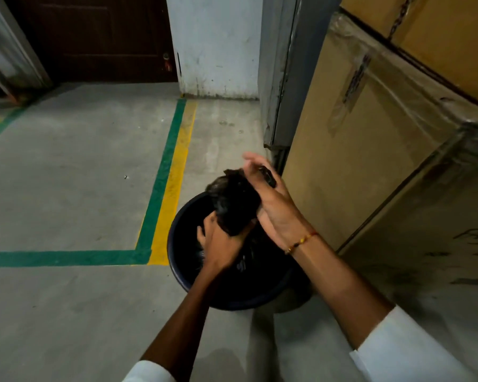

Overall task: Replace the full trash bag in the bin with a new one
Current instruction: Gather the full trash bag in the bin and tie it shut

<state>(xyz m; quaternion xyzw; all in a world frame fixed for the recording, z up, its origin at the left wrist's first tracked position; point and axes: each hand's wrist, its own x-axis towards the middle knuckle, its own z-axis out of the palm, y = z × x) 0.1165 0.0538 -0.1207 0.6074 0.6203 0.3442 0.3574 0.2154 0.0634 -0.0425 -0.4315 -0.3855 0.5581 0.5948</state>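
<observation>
floor (66,188): bare grey concrete with green and yellow tape lines (166,172)
on it: dark round bin (182,271), wrapped cardboard boxes (370,150) just beside

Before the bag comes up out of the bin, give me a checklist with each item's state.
1. Left hand grips the trash bag neck: ok.
2. Right hand is on the gathered top: ok, fingers look partly straight.
3. Neck tied shut: cannot tell.
4. Bag clear of the bin rim: not ok, its body sits inside.
5. Floor left of the bin free for setting down: ok.
6. New bag in view: not ok.
</observation>
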